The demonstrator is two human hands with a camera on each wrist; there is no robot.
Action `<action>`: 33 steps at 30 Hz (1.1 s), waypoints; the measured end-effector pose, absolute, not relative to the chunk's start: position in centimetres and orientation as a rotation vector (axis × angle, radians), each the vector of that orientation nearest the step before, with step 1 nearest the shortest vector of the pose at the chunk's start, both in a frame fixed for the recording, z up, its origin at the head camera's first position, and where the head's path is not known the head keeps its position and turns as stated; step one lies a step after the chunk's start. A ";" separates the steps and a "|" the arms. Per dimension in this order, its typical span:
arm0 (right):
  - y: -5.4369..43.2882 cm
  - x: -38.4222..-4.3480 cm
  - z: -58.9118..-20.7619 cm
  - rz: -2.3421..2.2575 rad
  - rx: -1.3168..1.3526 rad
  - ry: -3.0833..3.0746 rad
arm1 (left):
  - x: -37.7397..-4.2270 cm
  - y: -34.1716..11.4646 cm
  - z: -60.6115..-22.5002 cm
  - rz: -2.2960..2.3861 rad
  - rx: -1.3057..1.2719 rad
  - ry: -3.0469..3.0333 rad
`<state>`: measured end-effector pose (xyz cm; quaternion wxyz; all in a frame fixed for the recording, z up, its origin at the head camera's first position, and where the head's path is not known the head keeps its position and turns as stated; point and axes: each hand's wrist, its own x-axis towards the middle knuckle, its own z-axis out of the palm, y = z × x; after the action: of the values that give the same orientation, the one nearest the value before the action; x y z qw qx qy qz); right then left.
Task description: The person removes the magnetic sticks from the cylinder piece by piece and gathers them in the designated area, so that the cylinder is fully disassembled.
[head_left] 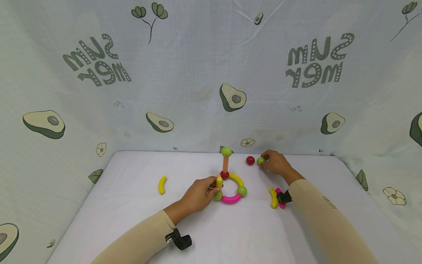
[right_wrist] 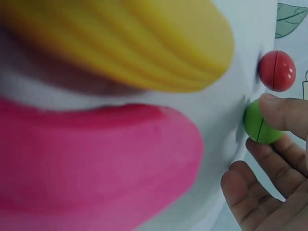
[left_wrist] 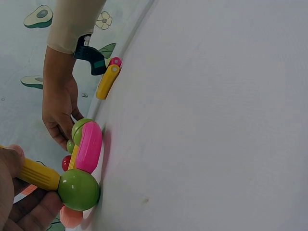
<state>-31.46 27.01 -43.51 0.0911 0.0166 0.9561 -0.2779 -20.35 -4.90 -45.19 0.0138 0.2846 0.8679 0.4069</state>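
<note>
My left hand (head_left: pixel 199 194) grips an upright yellow rod (left_wrist: pixel 41 174) that stands on a green ball (left_wrist: pixel 79 189) of a ring of toy pieces. That ring joins a pink curved piece (head_left: pixel 231 199), a yellow curved piece (head_left: pixel 236 179), another green ball (head_left: pixel 242 190) and a red ball (head_left: pixel 224 175). From the red ball rises an orange rod (head_left: pixel 225 164), topped by a green ball (head_left: pixel 226 151). At the back of the table my right hand (head_left: pixel 276 163) pinches a loose green ball (right_wrist: pixel 260 122) between thumb and fingers. Beside it lies a loose red ball (right_wrist: pixel 277 70).
Under my right forearm lie a yellow curved piece (head_left: pixel 274 198) and a pink curved piece (right_wrist: pixel 96 163), side by side. Another yellow curved piece (head_left: pixel 162 185) lies to the left. A patterned cloth (head_left: pixel 197 73) hangs behind the white table (head_left: pixel 132 168).
</note>
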 end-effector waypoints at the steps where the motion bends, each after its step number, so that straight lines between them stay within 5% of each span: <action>1: 27.0 -31.4 -43.4 -0.825 0.044 2.840 | -20.3 -4.9 -45.2 1.270 0.886 2.698; 33: 21.1 -27.5 -38.6 -1.211 -0.454 2.954 | -21.7 -6.3 -44.6 1.425 0.898 2.673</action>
<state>-27.48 21.10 -38.58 -0.0414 -0.1406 0.9152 -0.3754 -21.68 -6.25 -44.65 -0.0090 0.2843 0.8460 0.4509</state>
